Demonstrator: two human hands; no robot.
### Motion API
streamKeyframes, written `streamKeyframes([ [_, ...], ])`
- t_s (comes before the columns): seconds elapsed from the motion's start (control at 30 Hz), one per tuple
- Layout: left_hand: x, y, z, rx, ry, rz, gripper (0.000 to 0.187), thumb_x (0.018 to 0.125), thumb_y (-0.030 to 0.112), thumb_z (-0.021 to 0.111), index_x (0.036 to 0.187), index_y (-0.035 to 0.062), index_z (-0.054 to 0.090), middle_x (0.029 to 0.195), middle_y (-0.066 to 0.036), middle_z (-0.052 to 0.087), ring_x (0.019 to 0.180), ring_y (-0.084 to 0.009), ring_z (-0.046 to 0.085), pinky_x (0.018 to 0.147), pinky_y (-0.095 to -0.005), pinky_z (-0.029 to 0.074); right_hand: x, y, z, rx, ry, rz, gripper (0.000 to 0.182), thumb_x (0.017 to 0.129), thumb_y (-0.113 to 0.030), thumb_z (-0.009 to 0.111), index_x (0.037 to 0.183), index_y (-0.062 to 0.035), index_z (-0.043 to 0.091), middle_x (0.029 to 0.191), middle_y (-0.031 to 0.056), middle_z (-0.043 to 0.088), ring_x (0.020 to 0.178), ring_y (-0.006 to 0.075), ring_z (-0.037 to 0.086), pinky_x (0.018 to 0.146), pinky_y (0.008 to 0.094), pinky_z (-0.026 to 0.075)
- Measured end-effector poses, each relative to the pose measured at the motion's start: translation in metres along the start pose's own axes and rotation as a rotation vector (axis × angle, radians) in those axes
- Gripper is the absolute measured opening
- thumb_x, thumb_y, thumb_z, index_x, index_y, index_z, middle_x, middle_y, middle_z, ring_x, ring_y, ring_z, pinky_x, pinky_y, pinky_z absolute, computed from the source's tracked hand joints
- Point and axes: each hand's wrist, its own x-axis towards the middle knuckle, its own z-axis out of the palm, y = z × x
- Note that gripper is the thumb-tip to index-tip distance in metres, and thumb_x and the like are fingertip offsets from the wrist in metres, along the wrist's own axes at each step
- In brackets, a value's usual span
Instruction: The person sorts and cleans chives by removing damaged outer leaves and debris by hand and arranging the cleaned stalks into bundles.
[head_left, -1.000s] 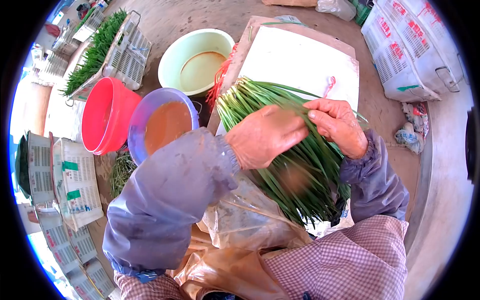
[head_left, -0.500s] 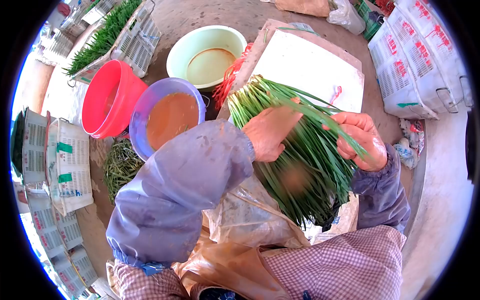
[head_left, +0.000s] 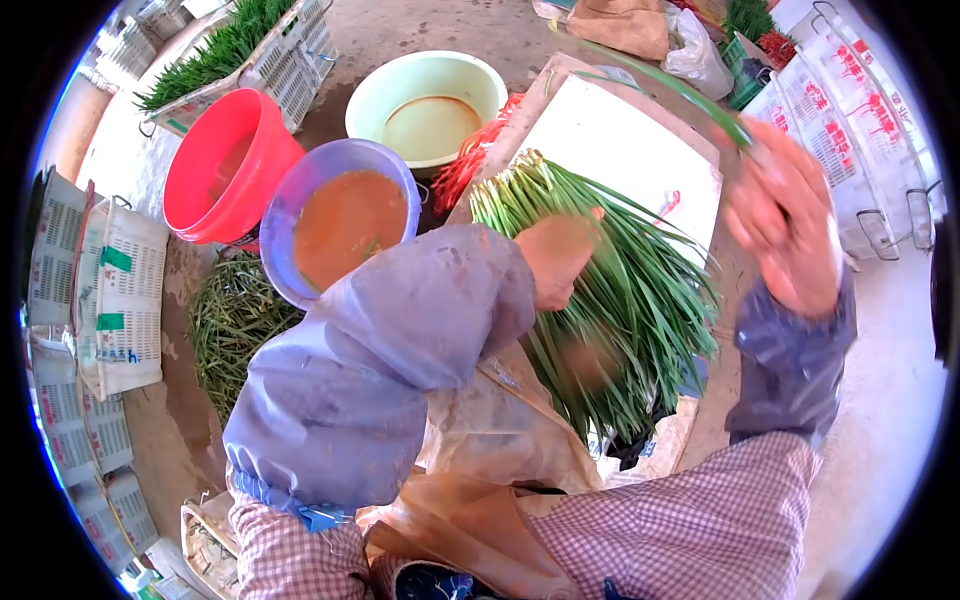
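Note:
A thick bunch of garlic chives (head_left: 640, 270) lies slanted in front of me, pale cut ends at the upper left and dark green leaves fanning down to the right. My left hand (head_left: 558, 258) is closed over the upper part of the bunch; its fingertips are blurred. Held out to the right, away from the bunch, my right hand (head_left: 785, 215) is closed on a long green chive leaf (head_left: 690, 92) that stretches toward the upper left. Motion smears the right fingers somewhat. Beneath the bunch's top end is a white board (head_left: 615, 130).
Left of the board stand a pale green basin (head_left: 490, 90), a purple basin (head_left: 408, 180) of brown water and a red bucket (head_left: 190, 190). Red ties (head_left: 470, 150) hang at the board's edge. Loose leaves (head_left: 235, 320) lie on the floor. White crates (head_left: 835, 130) stand at right.
My right hand has moved up and to the right, away from the bunch, carrying the chive leaf. My left hand stays on the bunch. The view has shifted slightly.

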Motion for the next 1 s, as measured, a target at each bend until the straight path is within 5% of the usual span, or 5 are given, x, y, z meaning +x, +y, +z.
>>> streamKeyframes([
  [0.17, -0.027, 0.011, -0.016, -0.163, 0.146, -0.083, 0.045, 0.08, 0.01, 0.055, 0.123, -0.0021, 0.051, 0.128, -0.021, 0.045, 0.115, -0.0332, 0.052, 0.098, -0.0399, 0.042, 0.04, 0.006, 0.121, -0.174, -0.458, -0.05, 0.028, 0.093, -0.016, 0.055, 0.116, -0.0018, 0.063, 0.079, 0.0024, 0.064, 0.056, 0.0031, 0.049, 0.05, 0.0181, 0.042],
  [0.27, -0.058, 0.042, -0.03, -0.038, 0.359, -0.02, 0.037, 0.083, 0.01, 0.054, 0.118, -0.0006, 0.055, 0.123, -0.019, 0.051, 0.112, -0.0319, 0.054, 0.095, -0.0398, 0.044, 0.043, 0.049, 0.194, -0.505, -0.857, -0.488, 0.031, 0.09, -0.024, 0.059, 0.109, 0.0008, 0.064, 0.095, 0.0208, 0.067, 0.09, 0.037, 0.064, 0.084, 0.045, 0.05],
  [0.47, -0.115, 0.09, -0.037, 0.188, 0.424, 0.041, 0.024, 0.088, 0.01, 0.051, 0.107, 0.0024, 0.063, 0.113, -0.014, 0.063, 0.106, -0.0294, 0.06, 0.089, -0.0395, 0.049, 0.091, 0.067, 0.204, -0.241, -1.07, -0.76, 0.033, 0.089, -0.02, 0.06, 0.11, 0.0045, 0.064, 0.085, 0.0159, 0.07, 0.078, 0.0259, 0.067, 0.072, 0.0352, 0.052],
  [0.73, -0.255, 0.063, -0.102, -0.064, 0.651, -0.406, 0.007, 0.075, -0.003, 0.066, 0.081, -0.001, 0.065, 0.083, -0.013, 0.067, 0.079, -0.0256, 0.065, 0.075, -0.034, 0.051, 0.065, 0.031, 0.167, -0.121, -1.015, 0.119, 0.022, 0.095, -0.021, 0.058, 0.091, -0.0011, 0.066, 0.068, 0.0009, 0.062, 0.059, 0.0055, 0.057, 0.053, 0.0204, 0.046],
  [1.0, -0.398, 0.063, -0.119, -0.282, 0.834, -0.816, 0.01, 0.087, 0.006, 0.063, 0.08, 0.0, 0.059, 0.08, -0.004, 0.061, 0.076, -0.0099, 0.055, 0.069, -0.0251, 0.044, 0.062, 0.017, 0.255, 0.047, -1.323, -0.01, 0.027, 0.097, -0.024, 0.055, 0.084, -0.0021, 0.061, 0.065, -0.0011, 0.057, 0.052, 0.0021, 0.049, 0.046, 0.0194, 0.038],
])
